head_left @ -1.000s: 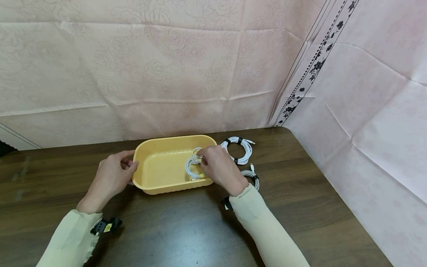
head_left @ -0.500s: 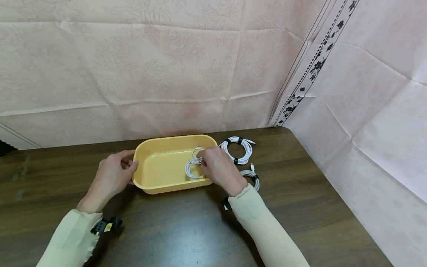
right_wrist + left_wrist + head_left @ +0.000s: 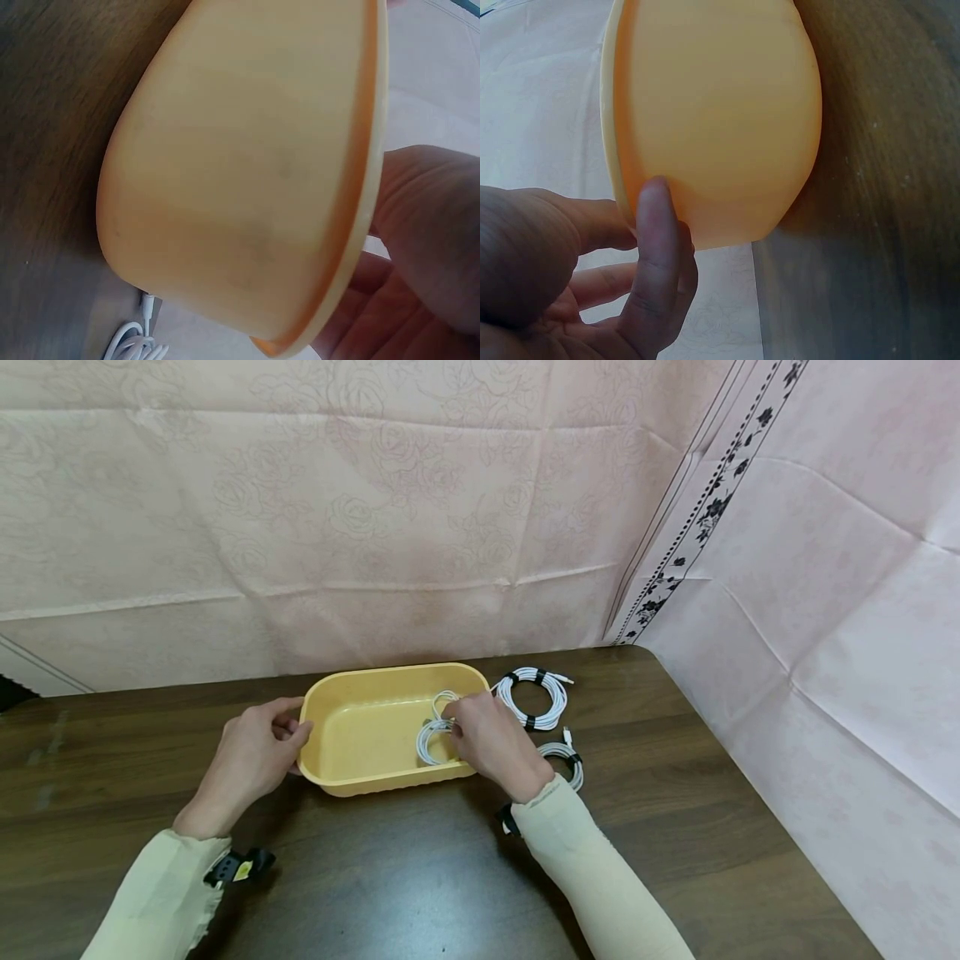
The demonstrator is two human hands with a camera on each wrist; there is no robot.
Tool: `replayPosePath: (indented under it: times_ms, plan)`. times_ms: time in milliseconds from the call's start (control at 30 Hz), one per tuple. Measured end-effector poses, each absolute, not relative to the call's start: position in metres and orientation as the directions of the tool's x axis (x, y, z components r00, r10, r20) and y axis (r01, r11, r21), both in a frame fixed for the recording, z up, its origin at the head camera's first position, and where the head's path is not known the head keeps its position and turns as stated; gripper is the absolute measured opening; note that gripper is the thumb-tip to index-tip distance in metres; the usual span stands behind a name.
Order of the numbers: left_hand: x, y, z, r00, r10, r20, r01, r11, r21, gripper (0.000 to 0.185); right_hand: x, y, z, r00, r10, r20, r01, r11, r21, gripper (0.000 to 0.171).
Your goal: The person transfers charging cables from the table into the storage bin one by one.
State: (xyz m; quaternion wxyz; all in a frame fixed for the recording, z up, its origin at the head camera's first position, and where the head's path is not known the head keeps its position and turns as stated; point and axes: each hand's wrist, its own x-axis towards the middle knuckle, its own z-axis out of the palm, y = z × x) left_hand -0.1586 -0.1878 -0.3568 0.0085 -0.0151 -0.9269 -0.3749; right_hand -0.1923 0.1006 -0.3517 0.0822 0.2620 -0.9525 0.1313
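Note:
A yellow plastic tub (image 3: pixel 352 689) stands on the dark wooden table (image 3: pixel 420 868). My left hand (image 3: pixel 255 752) grips the tub's left rim, thumb inside; the left wrist view shows a finger (image 3: pixel 654 247) lying against the tub's outer wall (image 3: pixel 720 120). My right hand (image 3: pixel 487 735) reaches over the tub's right end and pinches a coiled white cable (image 3: pixel 429 739) that lies inside it. The right wrist view shows the tub's outer wall (image 3: pixel 240 172) and part of my palm (image 3: pixel 420 225).
Two more coiled white cables lie on the table right of the tub: a larger coil (image 3: pixel 534 696) with black ties and a smaller coil (image 3: pixel 566 758), also glimpsed in the right wrist view (image 3: pixel 135 341). A pink floral cloth (image 3: pixel 375 502) hangs behind.
My right hand has drawn back slightly toward me while the white cable settled lower in the tub. The left hand has stayed on the rim.

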Motion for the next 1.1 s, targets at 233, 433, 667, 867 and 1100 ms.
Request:
replayPosePath:
  times_ms: [233, 433, 667, 867, 1100]
  plan:
    - [-0.1588, -0.1876, -0.357, -0.999, 0.016, 0.029, 0.032, 0.718, 0.696, 0.046, -0.1926, 0.1006, -0.3536, -0.848, -0.48, 0.225, -0.522, 0.831, -0.195, 0.024]
    - [-0.1577, -0.188, -0.3562, -1.0, 0.012, 0.017, 0.021, 0.728, 0.686, 0.047, -0.1928, 0.1008, -0.3547, -0.851, -0.482, 0.209, -0.519, 0.83, -0.203, 0.023]
    - [-0.1574, -0.1874, -0.3561, -1.0, 0.01, 0.011, 0.015, 0.726, 0.688, 0.047, -0.1938, 0.101, -0.3562, -0.852, -0.486, 0.195, -0.52, 0.83, -0.202, 0.023]
    - [-0.1573, -0.188, -0.3553, -1.0, 0.006, 0.008, 0.01, 0.733, 0.68, 0.047, -0.1943, 0.1014, -0.3571, -0.853, -0.486, 0.192, -0.518, 0.832, -0.196, 0.021]
    - [-0.1574, -0.1874, -0.355, -1.0, 0.007, 0.003, 0.007, 0.729, 0.685, 0.048, -0.1944, 0.1016, -0.3576, -0.863, -0.475, 0.172, -0.503, 0.841, -0.199, 0.021]
